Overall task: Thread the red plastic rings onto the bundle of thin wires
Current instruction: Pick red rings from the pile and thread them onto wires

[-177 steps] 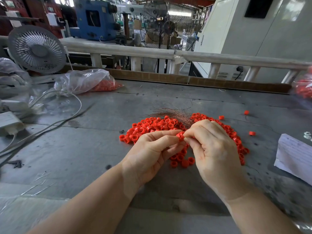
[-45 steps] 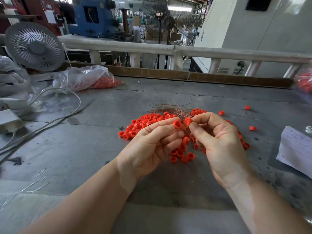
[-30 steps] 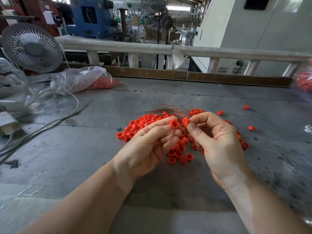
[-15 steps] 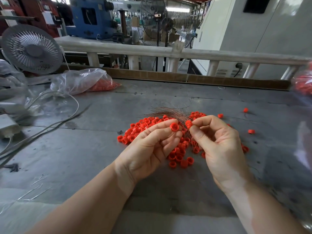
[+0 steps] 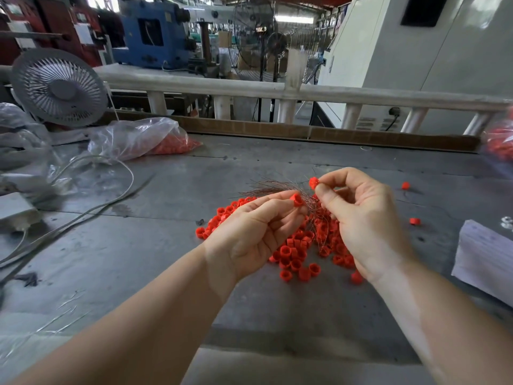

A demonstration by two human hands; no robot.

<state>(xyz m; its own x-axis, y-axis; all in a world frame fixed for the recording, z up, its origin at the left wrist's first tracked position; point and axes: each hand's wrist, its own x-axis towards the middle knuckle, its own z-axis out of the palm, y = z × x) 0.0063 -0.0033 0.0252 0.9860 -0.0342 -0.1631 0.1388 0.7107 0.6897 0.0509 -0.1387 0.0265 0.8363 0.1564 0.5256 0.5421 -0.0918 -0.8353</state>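
A heap of red plastic rings lies on the grey table under both hands. My left hand pinches one red ring between thumb and forefinger, with the bundle of thin brownish wires fanning out behind it to the left. My right hand pinches a second red ring a little higher and to the right; thin wire strands hang down between the two hands over the heap.
A clear plastic bag with more red rings lies at the back left beside a small fan. White cables cross the left side. Loose rings and a white paper stack lie at the right. A railing borders the far edge.
My right hand has lifted its ring up and to the right, away from the ring in my left hand. The left hand has stayed in place.
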